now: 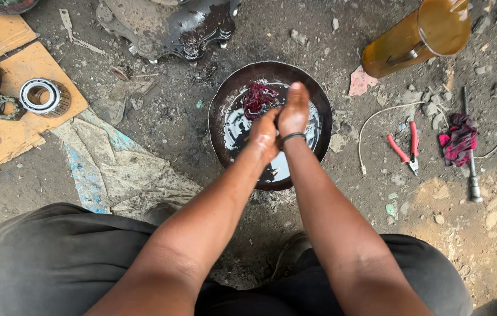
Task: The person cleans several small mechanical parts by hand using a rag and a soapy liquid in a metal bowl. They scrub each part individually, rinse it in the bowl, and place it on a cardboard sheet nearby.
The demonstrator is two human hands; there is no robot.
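While the person crouches over the dirt floor, both forearms reach forward to a dark pan straight ahead.

Left hand: the left hand (265,133) is over the pan, pressed against the right hand; its fingers are hidden, so whether its grip is spread or closed cannot be told.

Right hand: the right hand (293,111) is upright with fingers held together, palm against the left hand; a dark band circles its wrist. Whether it pinches anything cannot be told.

Pan: the round metal pan (219,111) sits on the ground at twelve o'clock from the person, holding a pool of dark, shiny liquid.

Rag: a dark red rag (258,98) lies in the pan's liquid at about eleven o'clock from the hands, just beside the fingertips; touching or not cannot be told.

Floor: the dirt floor (172,123) is gritty, with small stones.

Right side: at three o'clock of the pan lie red-handled pliers (405,148); farther right, a red checked cloth (458,139) rests against a metal rod (470,158). At one o'clock an amber plastic jug (412,38) lies tipped on its side.

Left side: at nine o'clock lies crumpled plastic sheeting (114,164); at ten o'clock a steel bearing (40,95) rests on cardboard (2,134).

Top: at twelve o'clock, beyond the pan, a greasy metal machine part (166,26).
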